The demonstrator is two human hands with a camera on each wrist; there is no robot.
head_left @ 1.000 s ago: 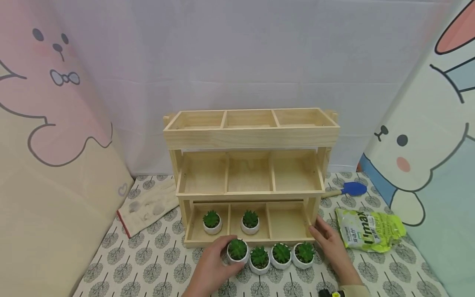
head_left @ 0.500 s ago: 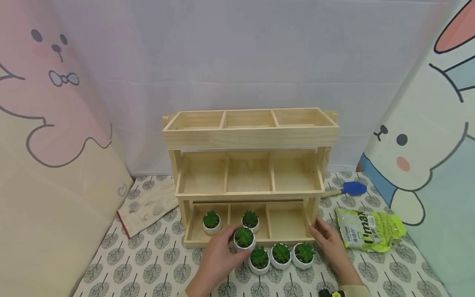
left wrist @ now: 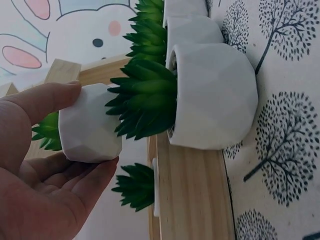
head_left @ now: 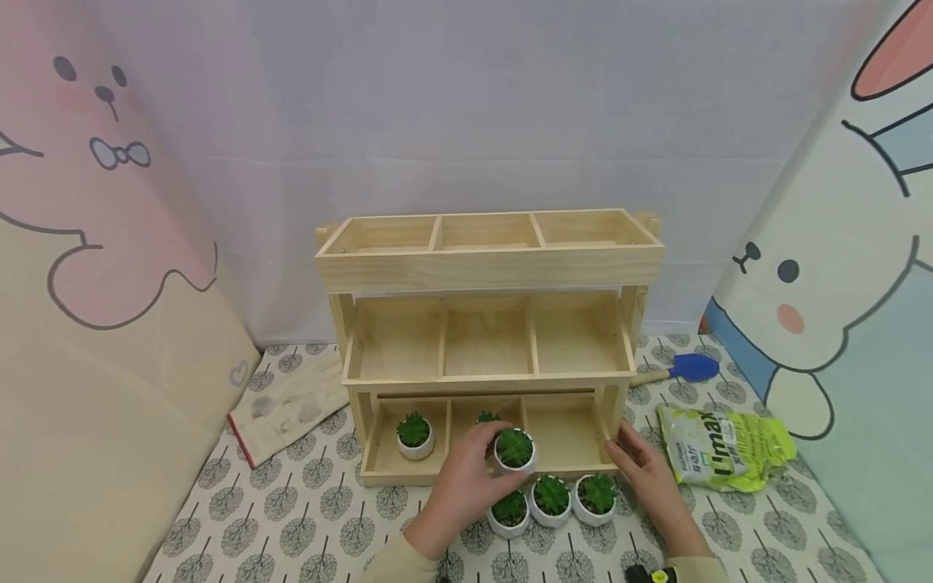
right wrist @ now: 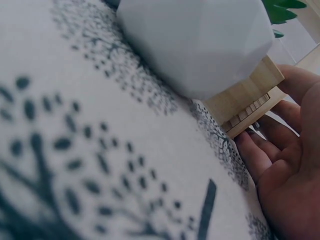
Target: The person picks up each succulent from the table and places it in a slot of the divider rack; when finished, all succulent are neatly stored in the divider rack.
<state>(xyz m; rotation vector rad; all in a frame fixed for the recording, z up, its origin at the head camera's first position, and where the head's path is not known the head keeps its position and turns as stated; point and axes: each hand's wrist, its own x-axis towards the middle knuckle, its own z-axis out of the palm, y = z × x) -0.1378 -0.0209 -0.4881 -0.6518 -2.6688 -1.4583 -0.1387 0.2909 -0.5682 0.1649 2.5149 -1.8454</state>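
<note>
The left hand [head_left: 470, 474] pinches a white-potted succulent [head_left: 515, 451] near the front edge of the wooden bottom tray [head_left: 564, 437], hiding another succulent [head_left: 487, 417] mostly; the right hand [head_left: 643, 470] grips its right front corner, fingertips partly hidden.

A right hand [right wrist: 287, 165] holding the end of a pale wooden box [right wrist: 245, 92], a white pot [right wrist: 195, 45] with flat little sides sitting in front, green leaves [right wrist: 282, 11] poking in at the top right, white cloth [right wrist: 35, 50] spreading underneath with dark dotty trees [right wrist: 120, 75].
</note>
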